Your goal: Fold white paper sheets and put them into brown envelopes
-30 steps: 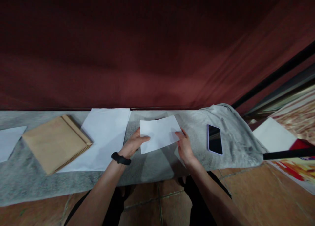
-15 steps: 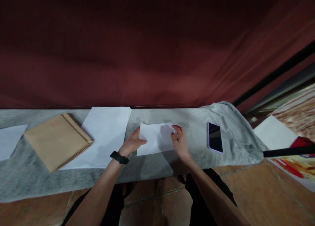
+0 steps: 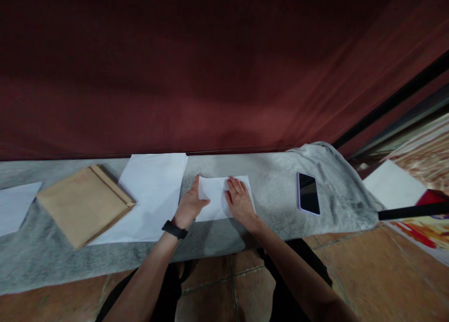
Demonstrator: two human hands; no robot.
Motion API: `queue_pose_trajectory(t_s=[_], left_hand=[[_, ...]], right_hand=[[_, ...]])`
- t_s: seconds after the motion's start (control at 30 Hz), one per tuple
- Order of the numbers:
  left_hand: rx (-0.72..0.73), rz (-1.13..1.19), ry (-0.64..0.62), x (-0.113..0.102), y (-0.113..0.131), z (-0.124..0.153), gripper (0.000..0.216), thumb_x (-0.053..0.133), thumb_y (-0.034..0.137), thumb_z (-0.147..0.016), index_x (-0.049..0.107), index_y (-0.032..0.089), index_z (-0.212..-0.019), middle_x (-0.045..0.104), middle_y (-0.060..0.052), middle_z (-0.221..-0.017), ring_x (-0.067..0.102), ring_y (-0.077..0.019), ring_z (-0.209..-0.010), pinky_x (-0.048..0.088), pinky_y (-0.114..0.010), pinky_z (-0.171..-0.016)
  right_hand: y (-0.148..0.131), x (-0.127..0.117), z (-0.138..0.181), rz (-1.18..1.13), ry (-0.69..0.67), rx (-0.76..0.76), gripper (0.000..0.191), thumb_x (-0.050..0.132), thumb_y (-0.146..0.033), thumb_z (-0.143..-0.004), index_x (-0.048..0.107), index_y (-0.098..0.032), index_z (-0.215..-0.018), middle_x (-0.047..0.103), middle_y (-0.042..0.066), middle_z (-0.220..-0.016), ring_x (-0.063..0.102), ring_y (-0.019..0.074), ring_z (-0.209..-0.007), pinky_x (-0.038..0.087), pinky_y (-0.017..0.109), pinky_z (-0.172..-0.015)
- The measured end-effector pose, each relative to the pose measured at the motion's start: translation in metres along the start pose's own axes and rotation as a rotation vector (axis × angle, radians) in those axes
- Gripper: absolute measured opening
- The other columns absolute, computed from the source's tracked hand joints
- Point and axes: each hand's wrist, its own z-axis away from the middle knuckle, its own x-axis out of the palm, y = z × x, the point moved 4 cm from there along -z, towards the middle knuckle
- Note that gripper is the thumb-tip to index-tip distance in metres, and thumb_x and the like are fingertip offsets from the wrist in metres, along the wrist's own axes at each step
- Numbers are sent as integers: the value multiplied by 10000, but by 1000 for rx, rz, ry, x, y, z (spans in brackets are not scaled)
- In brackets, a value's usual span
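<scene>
A folded white sheet of paper [image 3: 214, 194] lies flat on the grey cloth-covered bench [image 3: 266, 191] in front of me. My right hand [image 3: 240, 201] lies flat on top of it, fingers stretched out and together. My left hand [image 3: 190, 204], with a black band on the wrist, rests at the sheet's left edge, thumb on the paper and fingers extended.
A stack of white sheets [image 3: 150, 191] lies left of my hands, with brown envelopes [image 3: 85, 203] beside it and another white sheet [image 3: 16, 205] at the far left. A black phone [image 3: 308, 199] lies to the right. A dark red curtain hangs behind the bench; tiled floor below.
The sheet, held up in both hands a second ago, has come down onto the cloth. My right hand slid from its right edge onto its top and now presses it flat.
</scene>
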Motion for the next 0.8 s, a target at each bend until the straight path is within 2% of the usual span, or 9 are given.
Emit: queue_pose_trajectory(t_s=[0.07, 0.13, 0.2, 0.23, 0.3, 0.33, 0.47, 0.6, 0.8], left_hand=[[-42, -171, 76, -8, 6, 8, 858, 647, 340, -861, 224, 117, -1574, 722, -173, -1134, 697, -344, -1049, 530, -425, -892], [-6, -306, 243, -13, 17, 15, 696, 527, 383, -940, 314, 97, -1538, 680, -218, -1212, 655, -369, -1135, 505, -485, -947], [142, -352, 390, -6, 31, 20, 575, 414, 374, -991, 411, 71, -1480, 570, -256, -1385, 538, -375, -1309, 438, -518, -1056], [247, -339, 410, 4, 38, 21, 554, 371, 371, -1007, 428, 69, -1469, 495, -250, -1475, 455, -359, -1393, 398, -511, -1110], [429, -285, 354, 29, 49, 19, 548, 312, 399, -1028, 433, 116, -1481, 397, -185, -1577, 323, -310, -1488, 345, -490, -1173], [465, -261, 316, 42, 52, 17, 574, 296, 435, -1031, 416, 119, -1495, 401, -168, -1580, 315, -291, -1494, 336, -482, -1187], [414, -230, 308, 69, 49, 8, 665, 263, 489, -1027, 338, 70, -1538, 402, -178, -1577, 296, -274, -1506, 282, -482, -1226], [419, -246, 347, 70, 43, 8, 681, 258, 507, -1023, 335, 75, -1545, 378, -174, -1588, 273, -277, -1514, 264, -498, -1231], [392, -297, 423, 63, 28, 9, 731, 277, 547, -1011, 347, 40, -1533, 328, -203, -1602, 245, -312, -1520, 252, -518, -1225]], right_hand=[[-1, 0, 0, 34, 4, -2, 494, 405, -292, -1035, 446, -109, -1492, 454, 144, -1550, 385, 257, -1459, 280, 468, -1217], [-3, 0, 0, 58, 13, 1, 495, 394, -297, -1040, 441, -109, -1495, 459, 147, -1546, 394, 264, -1454, 272, 480, -1217], [-4, 1, -1, 71, 13, 11, 490, 364, -289, -1046, 443, -109, -1494, 462, 147, -1544, 404, 264, -1448, 266, 486, -1217], [-6, 1, -1, 76, 3, 9, 490, 350, -279, -1047, 441, -107, -1496, 458, 145, -1547, 402, 261, -1449, 260, 484, -1220], [-10, 2, -2, 88, -35, -23, 503, 340, -245, -1037, 415, -101, -1513, 428, 138, -1567, 373, 253, -1466, 239, 473, -1232], [-13, 2, -2, 97, -58, -48, 518, 346, -228, -1028, 389, -98, -1528, 404, 135, -1582, 350, 251, -1478, 227, 470, -1238], [-19, 4, -1, 140, -109, -107, 591, 387, -209, -999, 288, -98, -1571, 329, 133, -1620, 291, 267, -1504, 202, 489, -1244], [-17, 6, -1, 152, -85, -111, 564, 367, -244, -1022, 308, -109, -1566, 337, 134, -1616, 297, 275, -1500, 215, 503, -1236], [-2, 5, 1, 156, -27, -32, 537, 365, -304, -1043, 365, -103, -1541, 372, 151, -1596, 336, 289, -1483, 258, 492, -1215]])
